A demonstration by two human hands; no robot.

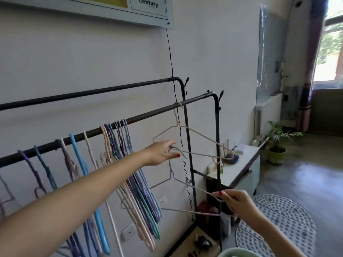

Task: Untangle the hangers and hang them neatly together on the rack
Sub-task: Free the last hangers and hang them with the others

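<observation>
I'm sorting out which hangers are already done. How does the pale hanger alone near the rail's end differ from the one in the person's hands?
The pale hanger hangs by its hook on the front rail, untouched. The held hanger is off the rail: the left hand grips its hook, the right hand its shoulder end. The pale one is cream, the held one greyish-lilac and lower. Both are thin, empty and tilted.

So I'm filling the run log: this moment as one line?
left hand: holds hook of loose pale wire hanger | right hand: grips its shoulder | pink wire hanger: on black metal rack rail

Two rails (92, 92), two hands (159, 153) — hangers (130, 164) too bunched to count.
</observation>
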